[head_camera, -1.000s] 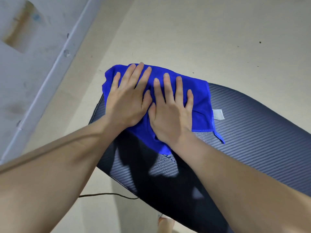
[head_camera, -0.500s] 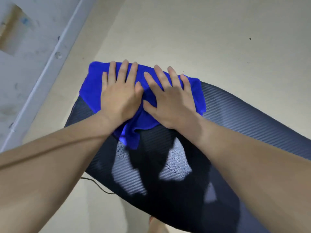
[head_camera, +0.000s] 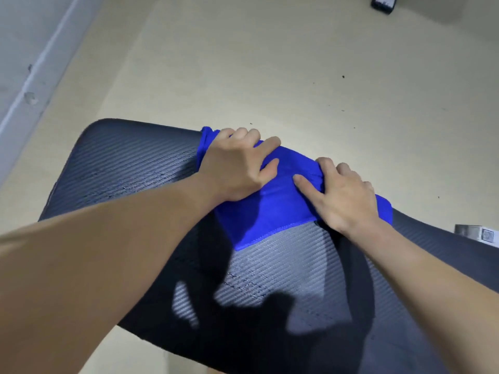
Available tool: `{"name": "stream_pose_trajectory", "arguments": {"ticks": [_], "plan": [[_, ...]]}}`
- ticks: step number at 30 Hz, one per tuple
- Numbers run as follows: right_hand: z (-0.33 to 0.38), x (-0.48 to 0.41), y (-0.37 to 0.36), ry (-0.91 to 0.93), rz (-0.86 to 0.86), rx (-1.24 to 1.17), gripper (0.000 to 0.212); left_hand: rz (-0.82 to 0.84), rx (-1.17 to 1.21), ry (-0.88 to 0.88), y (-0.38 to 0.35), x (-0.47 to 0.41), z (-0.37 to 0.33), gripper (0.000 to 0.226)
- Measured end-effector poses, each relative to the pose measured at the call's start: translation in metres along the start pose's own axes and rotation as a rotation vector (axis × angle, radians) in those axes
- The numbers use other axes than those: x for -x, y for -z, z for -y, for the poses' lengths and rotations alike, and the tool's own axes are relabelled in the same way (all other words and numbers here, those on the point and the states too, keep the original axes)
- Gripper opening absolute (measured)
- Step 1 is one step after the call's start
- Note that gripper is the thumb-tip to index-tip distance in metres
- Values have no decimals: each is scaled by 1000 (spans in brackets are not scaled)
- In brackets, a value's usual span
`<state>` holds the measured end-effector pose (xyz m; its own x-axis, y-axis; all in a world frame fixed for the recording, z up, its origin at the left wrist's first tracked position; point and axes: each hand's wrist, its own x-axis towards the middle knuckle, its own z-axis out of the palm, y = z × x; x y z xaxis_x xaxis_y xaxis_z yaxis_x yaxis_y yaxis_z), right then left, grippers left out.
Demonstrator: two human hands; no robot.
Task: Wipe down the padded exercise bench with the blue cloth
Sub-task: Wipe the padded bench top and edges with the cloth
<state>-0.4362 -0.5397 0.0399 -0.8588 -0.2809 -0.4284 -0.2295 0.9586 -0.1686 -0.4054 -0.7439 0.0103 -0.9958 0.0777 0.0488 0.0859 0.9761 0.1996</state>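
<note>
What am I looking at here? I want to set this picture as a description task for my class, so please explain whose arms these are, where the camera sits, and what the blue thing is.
There is no machine: the camera is worn on a person's head and looks forward and down at their own bare arms. The dark ribbed surface is a padded exercise bench, standing on a pale floor. Lying on it, along its far edge, is a blue cloth. The left hand and right hand both press on the cloth, fingers curled over its far side, apparently to wipe the bench. Dark shapes nearer the camera are shadows.
</note>
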Motion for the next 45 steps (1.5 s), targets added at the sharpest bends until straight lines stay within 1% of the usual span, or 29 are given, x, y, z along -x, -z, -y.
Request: {"name": "stream_pose_trajectory", "arguments": {"ticks": [3, 5, 7, 9, 10, 11, 13, 14, 16, 19, 21, 23, 24, 26, 29, 32, 35, 37, 39, 40, 42, 44, 45], "plan": [[46, -25, 3, 85, 46, 26, 69, -2, -49, 68, 6, 8, 39, 42], [86, -46, 4, 181, 103, 57, 71, 50, -84, 119, 15, 18, 76, 48], [135, -63, 3, 272, 185, 82, 69, 81, -126, 168, 23, 27, 116, 54], [188, -76, -5, 327, 224, 89, 64, 94, -149, 246, 32, 39, 151, 54], [207, -79, -9, 333, 216, 76, 62, 104, -122, 335, 35, 43, 164, 52], [227, -83, -15, 338, 200, 62, 61, 113, -84, 459, 37, 47, 182, 50], [251, -85, -24, 351, 138, 45, 61, 206, 10, 722, 44, 53, 206, 53], [258, -85, -29, 357, 91, 45, 60, 237, 39, 785, 46, 55, 215, 54], [264, -82, -35, 362, -28, 49, 58, 252, 72, 825, 48, 56, 220, 52], [266, -80, -40, 364, -106, 28, 53, 242, 71, 759, 50, 55, 214, 45], [264, -78, -43, 384, -135, 32, 51, 226, 90, 767, 52, 54, 207, 44], [260, -72, -46, 425, -209, 74, 50, 199, 86, 792, 54, 55, 201, 44], [251, -69, -47, 434, -247, 97, 53, 190, 67, 777, 53, 52, 193, 44], [234, -63, -47, 448, -282, 139, 58, 190, 15, 714, 54, 45, 182, 45], [198, -58, -43, 432, -265, 155, 63, 204, -57, 582, 53, 31, 150, 47], [154, -52, -35, 402, -227, 117, 68, 173, -50, 472, 43, 15, 106, 48], [88, -40, -21, 311, -147, 102, 71, 143, -10, 383, 27, -2, 49, 47], [44, -29, -12, 248, -92, 78, 70, 140, -76, 323, 12, -12, 13, 44], [3, -14, -11, 213, -83, 103, 70, 123, -133, 262, -2, -17, -27, 46], [-26, -3, -9, 180, -93, 126, 71, 105, -128, 208, -9, -22, -56, 47], [-69, 19, -12, 141, -91, 139, 72, 119, -70, 85, -18, -22, -100, 45], [-114, 41, -6, 94, -51, 158, 77, 154, 4, -87, -27, -22, -140, 45], [-132, 47, -1, 80, 1, 160, 81, 172, 32, -161, -27, -21, -150, 48]]}}
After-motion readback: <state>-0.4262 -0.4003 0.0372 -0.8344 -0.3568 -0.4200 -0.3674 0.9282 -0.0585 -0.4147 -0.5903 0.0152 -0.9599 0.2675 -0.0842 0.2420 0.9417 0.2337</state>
